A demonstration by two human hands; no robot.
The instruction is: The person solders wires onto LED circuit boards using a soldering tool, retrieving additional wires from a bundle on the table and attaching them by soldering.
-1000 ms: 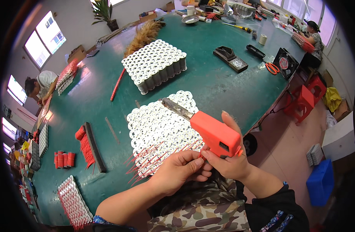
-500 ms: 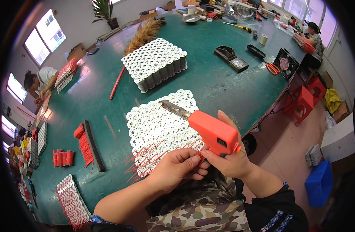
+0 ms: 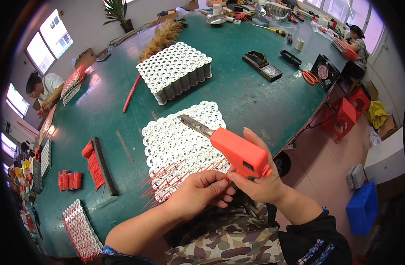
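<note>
The biggest thing is the smooth green desk (image 3: 238, 108). On it, right by the person, lies the white panel (image 3: 185, 141), made of round rings, with a bumpy edge. Past the panel stands a thick block (image 3: 176, 70) with a white ringed top and grey sides. A fluffy brown feather duster (image 3: 160, 46) with a red stick lies behind the panel, partly tucked behind the block. A smaller white panel with red marks (image 3: 82, 227) lies well to the left of the big panel.

A red plastic tool (image 3: 238, 150) with a dark metal nose is over the panel, and its tip points at the panel's far side. I cannot tell if the tip touches. The right hand (image 3: 264, 183), at the panel's near right corner, is curled around this tool; some of its fingers are hidden. The left hand (image 3: 207, 190) is at the panel's near edge, close to the right hand.

A black open box (image 3: 262, 66) sits beyond the panel, to the right. Four red rolls (image 3: 71, 181) stand left of the panel.

The smallest are the thin red strands (image 3: 167, 176). Many lie across the panel's near part. The left fingers are pressed together on a few, next to the right thumb.
</note>
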